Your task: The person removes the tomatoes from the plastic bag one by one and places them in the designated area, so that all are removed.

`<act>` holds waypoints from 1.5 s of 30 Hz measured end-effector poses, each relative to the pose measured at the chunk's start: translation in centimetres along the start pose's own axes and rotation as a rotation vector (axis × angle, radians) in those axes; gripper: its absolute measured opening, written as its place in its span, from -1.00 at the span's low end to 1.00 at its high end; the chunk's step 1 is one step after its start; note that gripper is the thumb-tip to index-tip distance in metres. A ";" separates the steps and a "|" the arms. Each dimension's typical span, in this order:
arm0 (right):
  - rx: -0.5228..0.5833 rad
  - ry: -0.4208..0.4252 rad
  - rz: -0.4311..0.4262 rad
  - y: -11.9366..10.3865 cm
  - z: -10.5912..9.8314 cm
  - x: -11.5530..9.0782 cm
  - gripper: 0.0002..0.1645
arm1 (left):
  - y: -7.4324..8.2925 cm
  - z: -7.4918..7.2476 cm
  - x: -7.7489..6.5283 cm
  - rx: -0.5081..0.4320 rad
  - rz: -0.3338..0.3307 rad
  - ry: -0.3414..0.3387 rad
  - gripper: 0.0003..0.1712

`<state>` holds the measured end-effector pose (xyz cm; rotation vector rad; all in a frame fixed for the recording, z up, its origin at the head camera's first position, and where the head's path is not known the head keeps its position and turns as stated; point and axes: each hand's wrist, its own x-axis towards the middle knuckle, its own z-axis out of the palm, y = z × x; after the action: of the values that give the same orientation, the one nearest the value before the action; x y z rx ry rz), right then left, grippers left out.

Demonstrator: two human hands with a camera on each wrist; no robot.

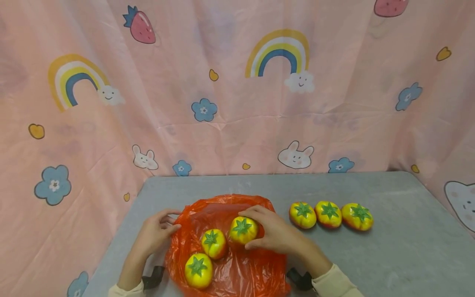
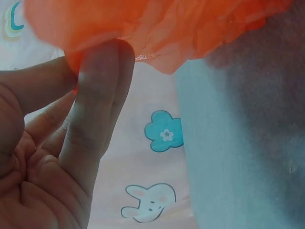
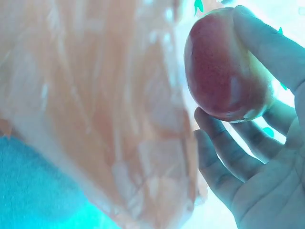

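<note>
Grey bench (image 1: 419, 243): crinkled red-orange plastic bag (image 1: 241, 270) nearer left edge than right. Two round yellow-red fruits with green star-shaped tops (image 1: 199, 274) lie in bag. Row of three similar fruits (image 1: 329, 215) right of bag; bench surface runs on from row to right edge. Left hand (image 1: 155, 231) pinches bag's left rim, thumb against fingers. Right hand (image 1: 276, 233), forearm angled from near right, grips another yellow-red fruit (image 1: 242, 231) at bag opening.

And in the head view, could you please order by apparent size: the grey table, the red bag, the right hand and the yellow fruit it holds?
Largest to smallest, as they look:
1. Grey table
2. Red bag
3. Right hand
4. Held yellow fruit
</note>
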<state>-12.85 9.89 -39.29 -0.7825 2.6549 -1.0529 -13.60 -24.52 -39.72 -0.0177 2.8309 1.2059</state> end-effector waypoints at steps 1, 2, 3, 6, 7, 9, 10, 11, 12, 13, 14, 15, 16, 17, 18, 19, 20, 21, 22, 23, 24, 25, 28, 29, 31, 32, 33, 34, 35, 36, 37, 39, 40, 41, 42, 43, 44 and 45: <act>0.004 -0.002 0.004 0.0 -0.1 -0.1 -0.17 | 0.0 -0.1 0.0 0.003 0.003 0.000 -0.60; 0.008 -0.003 0.010 0.0 -0.2 -0.3 -0.17 | 0.0 -0.2 0.0 0.005 0.008 0.003 -0.60; 0.013 -0.003 0.016 0.0 -0.4 -0.4 -0.17 | -0.1 -0.3 0.0 0.008 0.014 0.006 -0.60; 0.009 0.001 0.033 0.0 -0.6 -0.8 -0.17 | -0.1 -0.6 0.0 0.017 0.025 0.015 -0.60; 0.008 0.002 0.037 0.0 -0.7 -0.9 -0.16 | -0.1 -0.6 0.0 0.019 0.027 0.017 -0.60; 0.004 0.004 0.051 0.0 -0.9 -1.2 -0.16 | -0.2 -0.8 -0.1 0.019 0.022 0.018 -0.59; -0.001 0.007 0.054 0.0 -0.9 -1.4 -0.16 | -0.2 -0.8 -0.1 0.018 0.021 0.017 -0.59; -0.002 0.010 0.061 0.0 -1.0 -1.6 -0.16 | -0.3 -0.9 -0.2 0.016 0.020 0.018 -0.59; 0.000 0.014 0.066 0.0 -1.1 -1.7 -0.16 | -0.3 -0.9 -0.2 0.014 0.018 0.019 -0.59; -0.002 0.019 0.069 0.0 -1.1 -1.9 -0.16 | -0.4 -0.9 -0.2 0.012 0.016 0.020 -0.58; -0.001 0.026 0.076 -0.1 -1.2 -2.1 -0.16 | -0.4 -1.0 -0.2 0.007 0.012 0.020 -0.58; 0.000 0.032 0.085 -0.1 -1.2 -2.3 -0.15 | -0.5 -1.1 -0.2 0.004 0.013 0.022 -0.58; -0.001 0.037 0.091 -0.2 -1.3 -2.5 -0.15 | -0.5 -1.1 -0.3 0.000 0.013 0.022 -0.57; 0.000 0.041 0.099 -0.2 -1.3 -2.7 -0.15 | -0.6 -1.2 -0.3 -0.003 0.011 0.023 -0.57; 0.001 0.044 0.107 -0.2 -1.4 -2.8 -0.15 | -0.6 -1.2 -0.3 -0.007 0.008 0.023 -0.56; 0.001 0.048 0.113 -0.3 -1.5 -3.0 -0.14 | -0.6 -1.3 -0.3 -0.010 0.007 0.022 -0.56; 0.005 0.049 0.123 -0.3 -1.5 -3.2 -0.14 | -0.6 -1.3 -0.3 -0.013 0.005 0.023 -0.56; 0.006 0.049 0.132 -0.3 -1.6 -3.3 -0.14 | -0.7 -1.3 -0.2 -0.016 0.005 0.023 -0.56; 0.005 0.051 0.135 -0.3 -1.6 -3.5 -0.13 | -0.7 -1.3 -0.2 -0.016 0.004 0.024 -0.56; 0.010 0.052 0.138 -0.3 -1.6 -3.7 -0.13 | -0.7 -1.3 -0.2 -0.014 0.003 0.025 -0.56; 0.015 0.054 0.138 -0.2 -1.7 -3.9 -0.13 | -0.7 -1.3 -0.2 -0.013 0.005 0.025 -0.56; 0.016 0.058 0.132 -0.2 -1.7 -4.1 -0.13 | -0.7 -1.3 -0.1 -0.009 0.009 0.023 -0.55; 0.011 0.072 0.104 0.1 -1.7 -4.8 -0.13 | -0.7 -1.2 -0.1 -0.009 0.012 0.021 -0.56; 0.009 0.077 0.098 0.2 -1.7 -5.0 -0.13 | -0.7 -1.1 -0.1 -0.010 0.014 0.017 -0.56; 0.001 0.087 0.090 0.4 -1.6 -5.4 -0.14 | -0.7 -1.0 0.0 -0.015 0.014 0.013 -0.56; 0.002 0.089 0.093 0.5 -1.6 -5.6 -0.13 | -0.7 -1.0 0.0 -0.018 0.010 0.012 -0.57; 0.001 0.090 0.101 0.6 -1.6 -5.8 -0.13 | -0.7 -0.9 0.0 -0.019 0.011 0.011 -0.57; 0.001 0.090 0.113 0.7 -1.5 -6.0 -0.12 | -0.7 -0.9 0.0 -0.017 0.011 0.010 -0.57; 0.004 0.088 0.128 0.8 -1.5 -6.1 -0.12 | -0.6 -0.9 0.0 -0.016 0.010 0.007 -0.57; 0.006 0.085 0.141 0.8 -1.5 -6.3 -0.11 | -0.6 -0.8 0.0 -0.015 0.009 0.007 -0.57; 0.008 0.082 0.156 0.9 -1.5 -6.4 -0.11 | -0.6 -0.7 0.0 -0.014 0.010 0.007 -0.58; 0.006 0.079 0.178 1.0 -1.6 -6.7 -0.10 | -0.6 -0.6 0.0 -0.017 0.010 0.002 -0.58; 0.007 0.079 0.187 1.0 -1.6 -6.8 -0.09 | -0.5 -0.5 0.0 -0.017 0.010 -0.001 -0.59; 0.005 0.079 0.190 1.1 -1.6 -7.0 -0.08 | -0.5 -0.5 0.0 -0.018 0.010 -0.001 -0.59; 0.003 0.081 0.191 1.1 -1.7 -7.1 -0.08 | -0.5 -0.4 0.0 -0.017 0.014 -0.002 -0.59; 0.003 0.083 0.187 1.2 -1.7 -7.2 -0.08 | -0.5 -0.4 0.0 -0.016 0.013 -0.001 -0.59; 0.003 0.085 0.179 1.3 -1.7 -7.4 -0.08 | -0.4 -0.3 0.0 -0.015 0.013 -0.001 -0.59; 0.000 0.089 0.172 1.4 -1.7 -7.5 -0.08 | -0.4 -0.3 0.0 -0.014 0.015 0.000 -0.60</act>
<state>-7.71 15.78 -39.18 -0.5073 2.7367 -1.0657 -13.60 -25.03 -39.82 0.0019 2.8281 1.2283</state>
